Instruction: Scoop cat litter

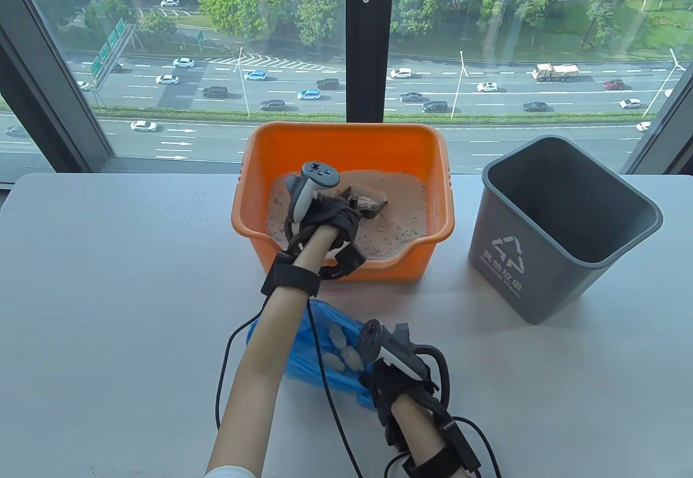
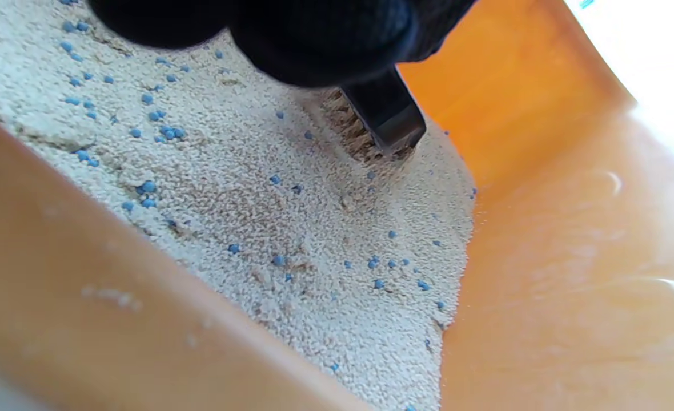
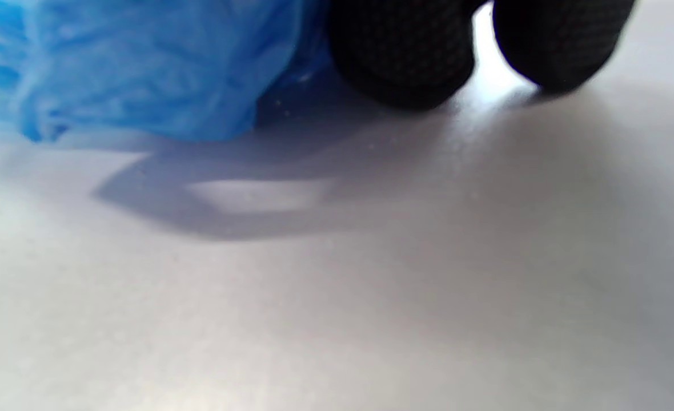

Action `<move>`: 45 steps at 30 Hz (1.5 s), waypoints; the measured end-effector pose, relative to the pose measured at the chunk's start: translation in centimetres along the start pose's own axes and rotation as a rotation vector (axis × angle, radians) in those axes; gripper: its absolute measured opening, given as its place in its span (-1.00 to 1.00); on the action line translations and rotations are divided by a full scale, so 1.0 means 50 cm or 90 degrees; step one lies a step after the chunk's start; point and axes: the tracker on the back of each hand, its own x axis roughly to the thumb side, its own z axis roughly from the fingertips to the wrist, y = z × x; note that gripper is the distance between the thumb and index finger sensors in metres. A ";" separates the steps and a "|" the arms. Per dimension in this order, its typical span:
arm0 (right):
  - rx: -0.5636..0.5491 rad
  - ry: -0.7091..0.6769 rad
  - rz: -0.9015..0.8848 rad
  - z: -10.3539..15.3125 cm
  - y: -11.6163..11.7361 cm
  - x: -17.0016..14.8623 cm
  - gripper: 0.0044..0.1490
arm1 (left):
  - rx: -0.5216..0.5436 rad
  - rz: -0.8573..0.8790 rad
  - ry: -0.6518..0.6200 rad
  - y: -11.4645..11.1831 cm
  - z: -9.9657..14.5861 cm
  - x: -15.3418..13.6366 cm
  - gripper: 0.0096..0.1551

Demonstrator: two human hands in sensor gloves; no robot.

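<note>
Behind the white bench a tall window looks down on a busy highway. An orange litter box stands at the bench's far middle, half filled with pale cat litter speckled with blue beads, and a grey waste bin stands well apart to its right. The left hand reaches forward over the near wall of the box, forearm stretched out, its grip closed around the handle of a dark scoop whose front end carries a brownish clump; in the left wrist view the scoop's handle end sits just above the litter. The right hand rests low on the bench beside a crumpled blue plastic bag, fingertips down against the surface at the bag's edge; whether it pinches the bag cannot be told.
</note>
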 end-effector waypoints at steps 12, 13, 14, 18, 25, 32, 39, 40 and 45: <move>0.000 0.001 0.001 0.000 0.000 0.000 -0.04 | 0.093 0.135 -0.139 0.019 0.122 -0.025 -0.26; 0.000 0.001 0.001 0.001 0.000 0.000 -0.04 | 0.075 0.089 -0.133 0.022 0.124 -0.028 -0.26; 0.000 0.001 0.001 0.000 0.000 0.000 -0.04 | 0.063 0.072 -0.127 0.027 0.129 -0.033 -0.26; 0.000 0.001 0.002 0.000 0.000 0.000 -0.04 | 0.083 0.070 -0.138 0.032 0.142 -0.039 -0.26; 0.001 0.001 0.001 0.001 0.001 -0.001 -0.04 | 0.129 0.051 -0.146 0.036 0.173 -0.048 -0.26; 0.000 0.001 0.001 0.000 0.001 -0.001 -0.05 | 0.061 0.072 -0.123 0.041 0.185 -0.074 -0.26; -0.002 0.002 -0.001 0.001 0.001 -0.002 -0.04 | 0.007 0.100 -0.129 0.043 0.231 -0.094 -0.26; -0.002 0.003 -0.001 0.001 0.001 -0.002 -0.05 | 0.014 0.092 -0.132 0.046 0.241 -0.096 -0.26; -0.002 0.003 -0.001 0.001 0.002 -0.002 -0.04 | 0.015 0.090 -0.156 0.065 0.293 -0.115 -0.26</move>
